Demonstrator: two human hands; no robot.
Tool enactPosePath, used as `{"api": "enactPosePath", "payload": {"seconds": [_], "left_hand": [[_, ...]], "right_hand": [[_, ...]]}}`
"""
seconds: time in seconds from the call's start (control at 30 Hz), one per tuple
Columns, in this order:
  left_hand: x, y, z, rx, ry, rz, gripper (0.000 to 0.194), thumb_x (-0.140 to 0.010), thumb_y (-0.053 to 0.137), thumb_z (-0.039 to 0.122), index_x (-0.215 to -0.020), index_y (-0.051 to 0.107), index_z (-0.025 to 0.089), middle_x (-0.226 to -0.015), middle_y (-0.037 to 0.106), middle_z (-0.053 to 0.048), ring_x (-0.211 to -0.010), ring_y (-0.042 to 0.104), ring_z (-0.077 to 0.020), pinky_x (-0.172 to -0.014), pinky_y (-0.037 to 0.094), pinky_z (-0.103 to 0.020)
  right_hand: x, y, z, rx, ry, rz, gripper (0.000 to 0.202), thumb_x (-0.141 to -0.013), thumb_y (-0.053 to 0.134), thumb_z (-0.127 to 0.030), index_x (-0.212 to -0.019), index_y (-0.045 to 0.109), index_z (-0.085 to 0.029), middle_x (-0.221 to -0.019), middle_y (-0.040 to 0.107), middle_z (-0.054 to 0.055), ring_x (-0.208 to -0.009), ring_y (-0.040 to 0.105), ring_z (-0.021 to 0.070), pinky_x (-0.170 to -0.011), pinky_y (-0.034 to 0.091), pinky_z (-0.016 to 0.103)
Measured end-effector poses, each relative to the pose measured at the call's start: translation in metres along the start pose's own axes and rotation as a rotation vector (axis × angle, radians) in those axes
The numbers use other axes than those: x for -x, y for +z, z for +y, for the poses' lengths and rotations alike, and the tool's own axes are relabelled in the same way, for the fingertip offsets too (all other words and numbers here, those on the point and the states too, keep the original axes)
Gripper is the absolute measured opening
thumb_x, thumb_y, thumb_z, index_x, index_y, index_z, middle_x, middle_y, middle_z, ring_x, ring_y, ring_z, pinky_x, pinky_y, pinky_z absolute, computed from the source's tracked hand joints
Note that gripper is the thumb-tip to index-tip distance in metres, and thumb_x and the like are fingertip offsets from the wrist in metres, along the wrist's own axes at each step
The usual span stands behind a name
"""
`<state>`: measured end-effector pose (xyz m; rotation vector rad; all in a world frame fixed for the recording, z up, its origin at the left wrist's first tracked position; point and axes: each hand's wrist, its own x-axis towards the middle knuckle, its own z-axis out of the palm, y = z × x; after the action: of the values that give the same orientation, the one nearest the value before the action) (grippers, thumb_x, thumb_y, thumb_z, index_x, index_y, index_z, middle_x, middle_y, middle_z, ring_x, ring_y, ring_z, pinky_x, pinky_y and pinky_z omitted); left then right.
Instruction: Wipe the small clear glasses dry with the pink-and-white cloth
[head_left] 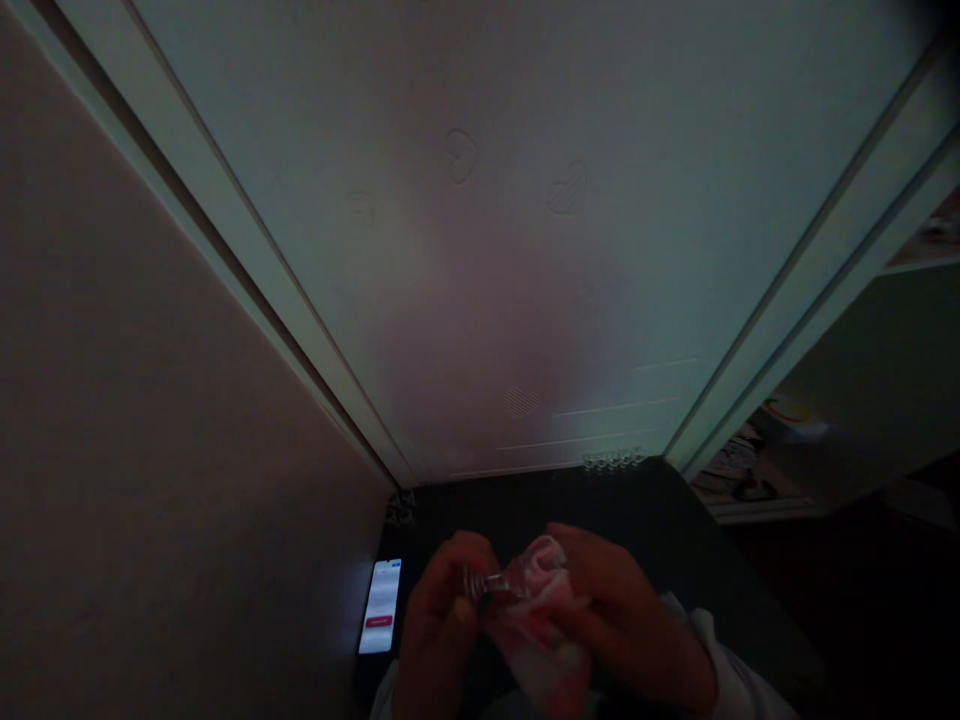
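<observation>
In dim light, a small clear ridged object (491, 582), glass or plastic, sits between my two hands at the bottom centre. The fingers of my left hand (446, 605) pinch its ridged left end. Bunched in my right hand (611, 610) is a pink and white cloth (546, 625), wrapped against the clear object's right end and hanging down below the fingers. Both hands are above a dark tabletop (480, 510).
A lit phone (381, 605) lies left of my left hand. Small clear pieces stand in rows at the table's back edge (615, 460) and back left corner (401, 507). Behind rises a white panel (450, 280); shelves with items are at right.
</observation>
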<state>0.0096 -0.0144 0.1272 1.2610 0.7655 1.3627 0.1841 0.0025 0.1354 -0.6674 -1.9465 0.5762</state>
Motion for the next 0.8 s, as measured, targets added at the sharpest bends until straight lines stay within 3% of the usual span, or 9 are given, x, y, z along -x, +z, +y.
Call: {"api": "enactPosePath", "payload": {"seconds": [0.1,0.23,0.4,0.5,0.6,0.73,0.8], "left_hand": [[-0.001,0.001,0.001,-0.068,-0.017,0.003,0.036,-0.081,0.053,0.054,-0.073,0.056,0.02,-0.07,0.043,0.001,-0.064,0.04,-0.014,-0.059,0.038,-0.023],[-0.004,0.002,0.004,-0.224,-0.05,0.06,0.039,-0.084,0.046,0.055,-0.067,0.051,0.02,-0.066,0.043,0.002,-0.06,0.041,-0.0144,-0.056,0.039,-0.024],[-0.007,-0.002,0.004,-0.48,-0.141,0.073,0.04,-0.082,0.05,0.052,-0.058,0.054,0.02,-0.055,0.051,0.001,-0.051,0.043,-0.0152,-0.049,0.039,-0.025],[-0.008,-0.004,0.001,-0.519,-0.155,0.093,0.044,-0.085,0.045,0.051,-0.056,0.058,0.02,-0.054,0.058,-0.001,-0.05,0.047,-0.0161,-0.05,0.042,-0.027],[-0.006,-0.005,-0.002,-0.525,-0.165,0.083,0.046,-0.086,0.044,0.05,-0.055,0.058,0.02,-0.053,0.057,0.0,-0.049,0.048,-0.0151,-0.049,0.042,-0.025],[-0.001,-0.003,-0.002,-0.357,0.011,0.162,0.039,-0.082,0.051,0.055,-0.095,0.065,0.021,-0.078,0.067,-0.003,-0.068,0.059,-0.0176,-0.062,0.048,-0.025],[0.002,-0.002,0.0,-0.262,0.073,0.147,0.04,-0.077,0.061,0.052,-0.105,0.063,0.023,-0.09,0.068,-0.004,-0.082,0.062,-0.0194,-0.072,0.05,-0.026]], "right_hand": [[0.0,0.0,0.001,0.09,-0.089,0.051,0.037,-0.094,0.036,-0.031,-0.068,0.06,-0.021,-0.06,0.064,0.004,-0.057,0.054,0.0168,-0.056,0.041,0.029],[-0.001,0.0,0.0,0.125,-0.19,0.096,0.023,-0.092,0.042,-0.021,-0.08,0.061,-0.023,-0.071,0.068,0.004,-0.061,0.056,0.0167,-0.059,0.041,0.03],[-0.009,0.001,-0.005,0.219,-0.24,0.062,0.023,-0.09,0.044,-0.018,-0.075,0.062,-0.022,-0.058,0.064,0.002,-0.05,0.047,0.0149,-0.05,0.034,0.029],[-0.01,0.003,-0.005,0.221,-0.246,0.065,0.023,-0.09,0.045,-0.021,-0.073,0.061,-0.021,-0.059,0.065,0.002,-0.05,0.046,0.0148,-0.049,0.034,0.029],[-0.005,0.005,-0.001,0.151,-0.18,0.075,0.022,-0.09,0.045,-0.022,-0.073,0.061,-0.021,-0.064,0.066,0.004,-0.055,0.051,0.0155,-0.052,0.038,0.028],[0.004,0.009,0.003,-0.018,0.05,0.206,0.012,-0.083,0.054,-0.023,-0.072,0.059,-0.022,-0.063,0.061,0.001,-0.057,0.056,0.0156,-0.053,0.043,0.026],[0.006,0.011,0.002,-0.122,0.158,0.261,0.011,-0.08,0.058,-0.024,-0.069,0.057,-0.022,-0.062,0.06,0.0,-0.055,0.056,0.015,-0.051,0.043,0.024]]}}
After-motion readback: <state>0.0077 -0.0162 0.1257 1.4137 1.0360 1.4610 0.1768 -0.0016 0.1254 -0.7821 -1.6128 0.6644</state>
